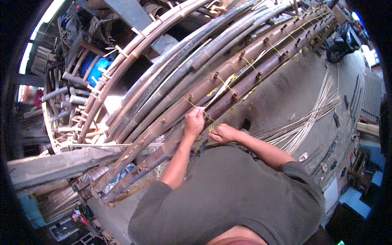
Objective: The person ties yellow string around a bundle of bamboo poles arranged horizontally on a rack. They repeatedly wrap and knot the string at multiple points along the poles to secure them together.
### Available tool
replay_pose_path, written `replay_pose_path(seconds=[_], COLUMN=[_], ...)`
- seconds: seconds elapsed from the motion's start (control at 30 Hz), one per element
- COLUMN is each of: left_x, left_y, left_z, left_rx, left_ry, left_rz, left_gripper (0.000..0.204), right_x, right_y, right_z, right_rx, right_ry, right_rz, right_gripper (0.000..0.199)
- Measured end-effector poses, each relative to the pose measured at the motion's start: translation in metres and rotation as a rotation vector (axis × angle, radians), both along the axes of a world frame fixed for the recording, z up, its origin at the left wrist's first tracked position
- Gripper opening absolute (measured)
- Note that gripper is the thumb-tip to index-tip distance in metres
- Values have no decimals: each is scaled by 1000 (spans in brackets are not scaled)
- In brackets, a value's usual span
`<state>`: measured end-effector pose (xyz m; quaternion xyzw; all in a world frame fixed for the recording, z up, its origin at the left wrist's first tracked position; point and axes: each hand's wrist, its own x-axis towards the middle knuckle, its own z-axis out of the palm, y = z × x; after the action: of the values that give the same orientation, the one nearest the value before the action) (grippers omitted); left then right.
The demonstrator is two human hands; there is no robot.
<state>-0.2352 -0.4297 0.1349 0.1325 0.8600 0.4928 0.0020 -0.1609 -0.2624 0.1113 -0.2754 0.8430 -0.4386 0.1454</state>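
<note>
- The left hand (194, 121) is closed in a pinch on a thin yellowish strip (218, 92), which rises from the knot toward the upper right.
- The right hand (222, 132) is closed and pressed against the brown bamboo pole (228, 83), just beside the left hand; what its fingers hold cannot be told.
- For a good binding, the strip should probably be kept tight and laid flat near the small peg (235, 96), so that it does not slip.
- The poles are laid side by side, with darker bamboo poles (171, 75) behind them.
- On the grey concrete floor (294, 94), loose split strips (310, 118) are spread.
- Farther away, a blue container (97, 69) is seen among stored material.
</note>
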Motion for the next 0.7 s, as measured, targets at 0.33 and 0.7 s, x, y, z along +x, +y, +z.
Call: replay_pose_path(seconds=[0.33,0.7], left_x=[-169,-178], left_y=[-13,233], left_z=[-33,95], left_rx=[-556,-650], left_ry=[46,199], left_rz=[59,-401], left_gripper=[30,38], right_x=[8,78], right_y=[18,277], right_z=[33,-84], right_rx=[-202,-302], right_ry=[-201,-171], right_rz=[-37,-974], right_gripper=[37,27])
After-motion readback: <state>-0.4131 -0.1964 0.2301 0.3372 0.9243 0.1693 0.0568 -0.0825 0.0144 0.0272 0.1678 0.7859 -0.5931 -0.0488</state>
